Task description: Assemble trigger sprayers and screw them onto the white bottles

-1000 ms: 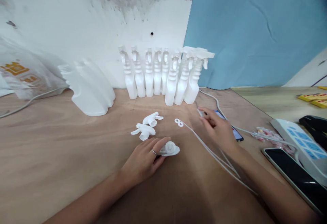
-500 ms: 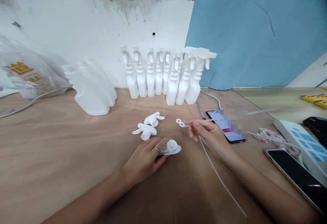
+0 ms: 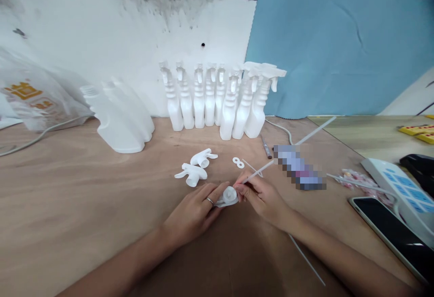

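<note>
My left hand (image 3: 193, 209), with a ring on one finger, is wrapped round a white spray head (image 3: 229, 194), its round opening facing up. Just right of that opening, my right hand (image 3: 262, 197) pinches a thin white tube (image 3: 259, 170) near its lower end; the tube slants up to the right. Two white spray heads (image 3: 192, 175) (image 3: 203, 157) lie on the wooden table beyond my left hand. A pair of small white rings (image 3: 238, 162) rests past my fingers. Another thin tube (image 3: 307, 259) passes under my right forearm.
White spray bottles (image 3: 210, 102) stand in a row by the wall. Headless bottles (image 3: 122, 120) and a plastic bag (image 3: 37, 96) are at the left. On the right are a pen-like tool (image 3: 266, 148), a blurred phone (image 3: 300, 168), a dark phone (image 3: 389, 233) and a power strip (image 3: 402, 188).
My right hand has moved left and towards me, bringing its tube to the spray head in my left hand. The tube now slants more steeply. My left hand has hardly moved.
</note>
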The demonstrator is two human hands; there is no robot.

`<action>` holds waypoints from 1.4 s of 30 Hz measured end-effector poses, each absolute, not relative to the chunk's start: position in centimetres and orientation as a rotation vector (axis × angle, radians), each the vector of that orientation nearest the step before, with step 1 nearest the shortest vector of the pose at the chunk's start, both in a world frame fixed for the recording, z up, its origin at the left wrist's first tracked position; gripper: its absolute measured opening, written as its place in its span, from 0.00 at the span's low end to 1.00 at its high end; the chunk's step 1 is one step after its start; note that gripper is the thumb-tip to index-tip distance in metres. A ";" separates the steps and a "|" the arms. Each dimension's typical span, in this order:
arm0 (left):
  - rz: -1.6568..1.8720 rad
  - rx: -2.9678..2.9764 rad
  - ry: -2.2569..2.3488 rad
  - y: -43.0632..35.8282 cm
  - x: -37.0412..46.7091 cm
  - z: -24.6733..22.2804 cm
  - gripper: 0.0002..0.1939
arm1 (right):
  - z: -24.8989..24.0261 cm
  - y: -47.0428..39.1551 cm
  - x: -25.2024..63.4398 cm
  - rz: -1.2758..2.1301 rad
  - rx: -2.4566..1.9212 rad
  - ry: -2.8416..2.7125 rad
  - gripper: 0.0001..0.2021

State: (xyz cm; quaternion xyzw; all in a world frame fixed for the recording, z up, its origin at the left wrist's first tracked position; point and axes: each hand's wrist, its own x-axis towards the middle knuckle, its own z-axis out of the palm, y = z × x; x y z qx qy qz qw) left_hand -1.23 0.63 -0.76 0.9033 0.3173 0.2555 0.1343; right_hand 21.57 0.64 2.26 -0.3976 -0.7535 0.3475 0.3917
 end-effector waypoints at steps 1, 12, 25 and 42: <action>0.739 2.617 0.920 0.6 -1.3 -0.7 0.29 | 2.3 0.6 21.6 0.875 -1.013 -1.924 0.11; 0.861 2.749 0.871 0.6 -0.8 -0.8 0.27 | 3.5 0.6 20.6 0.431 -0.960 -2.153 0.10; 0.902 2.699 0.875 0.4 -0.8 -0.7 0.28 | 1.6 0.4 20.3 0.485 -0.998 -2.074 0.07; 1.707 2.551 1.418 5.7 -8.2 2.5 0.13 | 1.6 0.6 25.4 -0.135 -0.795 -2.085 0.27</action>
